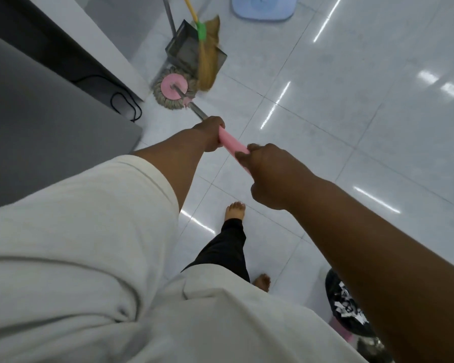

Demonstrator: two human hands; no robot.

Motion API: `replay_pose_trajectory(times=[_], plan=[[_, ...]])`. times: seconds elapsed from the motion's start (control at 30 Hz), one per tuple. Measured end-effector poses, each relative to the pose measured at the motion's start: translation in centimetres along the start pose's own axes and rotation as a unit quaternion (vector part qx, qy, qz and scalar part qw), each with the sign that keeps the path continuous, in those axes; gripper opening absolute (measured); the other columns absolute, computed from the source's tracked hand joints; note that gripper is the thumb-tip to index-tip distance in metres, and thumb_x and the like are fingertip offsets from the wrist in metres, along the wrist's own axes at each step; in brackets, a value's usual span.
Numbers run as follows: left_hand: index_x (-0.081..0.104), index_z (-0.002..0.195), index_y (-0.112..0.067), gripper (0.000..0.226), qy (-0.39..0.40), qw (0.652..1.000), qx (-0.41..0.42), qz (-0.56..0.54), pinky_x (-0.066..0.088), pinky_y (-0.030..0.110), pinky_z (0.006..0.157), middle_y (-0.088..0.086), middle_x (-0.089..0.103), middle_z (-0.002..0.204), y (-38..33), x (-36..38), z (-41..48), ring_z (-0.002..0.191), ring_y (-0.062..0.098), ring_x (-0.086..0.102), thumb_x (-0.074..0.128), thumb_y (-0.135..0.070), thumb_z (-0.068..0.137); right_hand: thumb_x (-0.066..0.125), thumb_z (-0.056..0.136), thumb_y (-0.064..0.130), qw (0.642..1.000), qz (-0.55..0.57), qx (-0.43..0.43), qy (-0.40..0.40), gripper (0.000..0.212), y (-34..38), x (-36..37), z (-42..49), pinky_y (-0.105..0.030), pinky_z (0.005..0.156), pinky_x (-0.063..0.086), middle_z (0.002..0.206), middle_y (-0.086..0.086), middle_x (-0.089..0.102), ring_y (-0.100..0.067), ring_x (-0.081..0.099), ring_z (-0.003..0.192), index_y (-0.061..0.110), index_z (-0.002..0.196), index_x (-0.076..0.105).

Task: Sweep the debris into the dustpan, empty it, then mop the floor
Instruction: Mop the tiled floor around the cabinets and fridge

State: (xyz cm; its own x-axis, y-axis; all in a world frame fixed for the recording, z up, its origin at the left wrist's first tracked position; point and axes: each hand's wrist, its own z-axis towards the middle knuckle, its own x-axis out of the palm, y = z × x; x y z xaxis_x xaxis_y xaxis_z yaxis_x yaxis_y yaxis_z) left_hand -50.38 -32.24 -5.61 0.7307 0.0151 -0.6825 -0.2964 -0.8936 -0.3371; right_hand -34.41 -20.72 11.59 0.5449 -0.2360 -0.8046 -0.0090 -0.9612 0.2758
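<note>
Broom [207, 66] and dustpan [185, 49] parked together, scraps in the bin [330, 286], so this looks like mopping time: left grip [210, 132] curled round the pink mop handle [231, 143] out front, right grip [269, 176] wrapped round its near end, both arms stretched forward, mop head [172, 91] down on the floor [351, 100] beside the dustpan.

We lose most of the blue bucket [262, 12] off the top edge, and the broom [207, 64] and dustpan [182, 52] poles run out there too, bristles smeared with blur. Our right forearm [378, 244] covers much of the bin [342, 303], while the left hand [210, 133] and right hand [270, 176], wrapped round the mop handle [232, 143], hide stretches of it.
</note>
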Motion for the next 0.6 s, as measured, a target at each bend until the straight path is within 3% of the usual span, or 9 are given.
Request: replay_pose_trajectory(times=[0.23,0.37,0.6], plan=[[0.045,0.128,-0.008,0.040,0.013,1.000,0.001,-0.007,0.046,0.039,0.095,0.018,0.051,0.130,-1.6,4.6,-4.9,0.114,0.034,0.055,0.058,-0.008,0.090,0.061,0.083,0.002,0.999,-0.008,0.036,-0.019,0.046,2.2,4.7,-6.0,-0.028,0.071,0.051,0.101,-0.007,0.056,-0.019,0.056,0.078,0.008,0.128,0.051],[0.046,0.129,-0.009,0.044,0.033,0.999,0.033,0.028,0.046,0.034,0.086,0.013,0.053,0.127,-4.6,9.3,-10.4,0.108,0.029,0.057,0.065,-0.013,0.089,0.060,0.084,0.003,0.998,0.002,0.065,-0.015,0.050,3.2,8.0,-13.3,-0.026,0.070,0.048,0.104,-0.007,0.056,-0.018,0.052,0.077,0.010,0.132,0.049],[0.046,0.127,-0.007,0.041,0.067,0.991,0.098,0.056,0.051,0.040,0.091,0.011,0.052,0.128,-9.9,18.6,-20.7,0.107,0.028,0.058,0.063,-0.015,0.090,0.057,0.082,0.001,0.989,0.040,0.145,-0.009,0.066,5.6,14.4,-27.2,-0.017,0.054,0.032,0.116,-0.005,0.056,-0.014,0.047,0.073,0.019,0.143,0.040]])
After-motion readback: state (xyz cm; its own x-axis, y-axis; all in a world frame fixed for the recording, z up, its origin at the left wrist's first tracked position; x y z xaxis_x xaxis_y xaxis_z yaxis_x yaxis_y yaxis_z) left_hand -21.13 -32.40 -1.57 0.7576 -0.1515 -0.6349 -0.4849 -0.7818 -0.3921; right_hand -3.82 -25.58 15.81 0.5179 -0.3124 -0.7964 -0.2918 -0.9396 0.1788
